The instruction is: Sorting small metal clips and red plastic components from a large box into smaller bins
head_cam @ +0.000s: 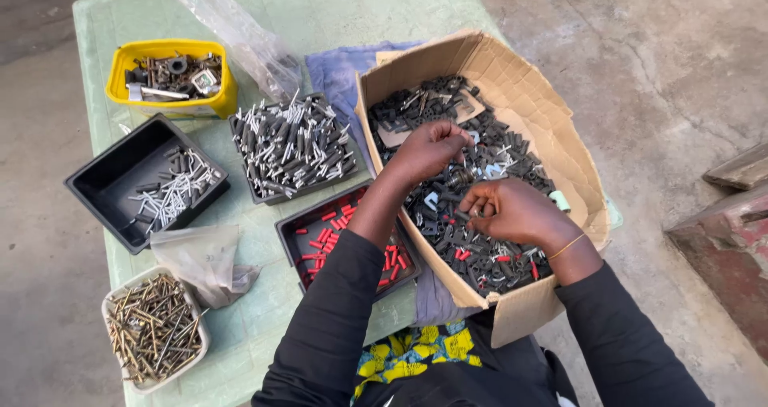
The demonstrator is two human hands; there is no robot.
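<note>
The cardboard box (524,95) sits open on the table, its 4 flaps folded outward and its long axis running from near the person's lap away and to the left. Its walls are creased brown corrugated board. Inside lies a loose heap of small black parts (480,239), mostly short matte tubes and blocks pointing every way, mixed with a few red pieces and bright metal bits.

The left hand (428,149) hovers over the middle of the box, fingers curled inward and closed together; what it grips is too small to tell. The right hand (512,211), with a thin band at the wrist, rests on the heap nearer the person, fingers bent around small dark pieces; the exact object cannot be told. The 2 hands are close but apart.

Left of the box, a black tray (308,235) holds short red cylinders. Beyond it, a second black tray (292,145) is packed with grey and silver pins. Further left, a third black tray (120,175) holds a few pale pins. A yellow tub (172,103) of mixed metal hardware stands behind. A white tub (152,327) of brass-coloured pins sits nearest the table's front edge. A blue cloth (336,71) lies under the box on the pale green table (320,7).
</note>
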